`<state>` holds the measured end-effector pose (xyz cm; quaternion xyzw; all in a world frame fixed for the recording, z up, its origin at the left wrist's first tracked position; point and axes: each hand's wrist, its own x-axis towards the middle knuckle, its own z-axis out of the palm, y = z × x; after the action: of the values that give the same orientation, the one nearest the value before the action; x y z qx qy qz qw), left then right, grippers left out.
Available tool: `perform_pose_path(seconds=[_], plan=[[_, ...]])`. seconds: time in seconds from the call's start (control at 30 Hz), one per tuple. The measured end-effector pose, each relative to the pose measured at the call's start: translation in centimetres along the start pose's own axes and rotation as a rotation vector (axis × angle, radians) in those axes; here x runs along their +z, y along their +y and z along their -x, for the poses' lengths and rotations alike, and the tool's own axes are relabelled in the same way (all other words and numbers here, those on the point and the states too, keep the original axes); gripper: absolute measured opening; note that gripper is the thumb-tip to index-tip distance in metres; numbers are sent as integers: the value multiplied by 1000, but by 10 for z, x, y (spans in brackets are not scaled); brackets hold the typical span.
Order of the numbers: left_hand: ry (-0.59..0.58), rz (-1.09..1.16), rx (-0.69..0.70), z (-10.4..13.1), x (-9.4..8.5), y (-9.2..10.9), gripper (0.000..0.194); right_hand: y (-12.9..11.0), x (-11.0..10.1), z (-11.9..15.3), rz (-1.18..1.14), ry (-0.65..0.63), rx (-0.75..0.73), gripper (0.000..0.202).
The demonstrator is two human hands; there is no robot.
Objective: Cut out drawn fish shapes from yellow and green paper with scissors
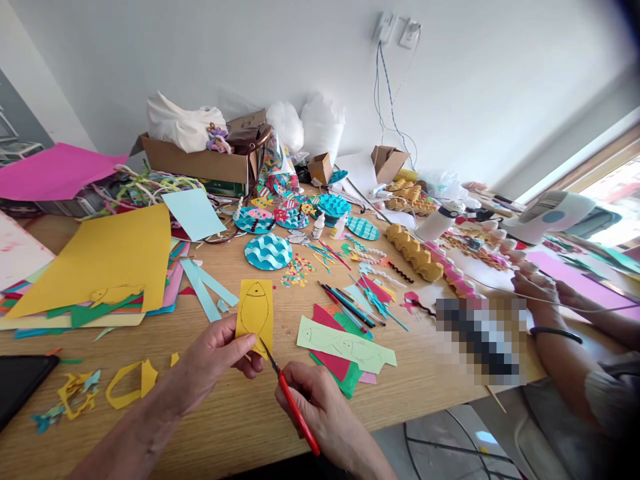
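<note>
One rectangular yellow paper card with a black fish outline is up in front of me, its lower part pinched firmly between the thumb and fingers of my left hand. My right hand is curled closed around slim red-handled scissors, their tip at the card's lower right, near the drawn tail. Right of them lies a pale green paper strip with drawn fish; near left, angular yellow paper offcuts on the brown wooden table.
</note>
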<state>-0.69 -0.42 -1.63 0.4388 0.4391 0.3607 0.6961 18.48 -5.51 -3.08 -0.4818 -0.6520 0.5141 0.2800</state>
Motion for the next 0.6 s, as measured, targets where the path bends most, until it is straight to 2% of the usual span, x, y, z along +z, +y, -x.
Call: perform_pose_path(seconds=[0.2,0.4,0.6], plan=[[-5,-10,-7,1,-1,0,10,1,-2,-1,62,-8,-14,37],[-8,-5,-26,1,3,4,13,-1,-1,0,18,-15,45,33],[-5,12,-24,1,3,2,11,0,0,1,41,-10,-3,33]])
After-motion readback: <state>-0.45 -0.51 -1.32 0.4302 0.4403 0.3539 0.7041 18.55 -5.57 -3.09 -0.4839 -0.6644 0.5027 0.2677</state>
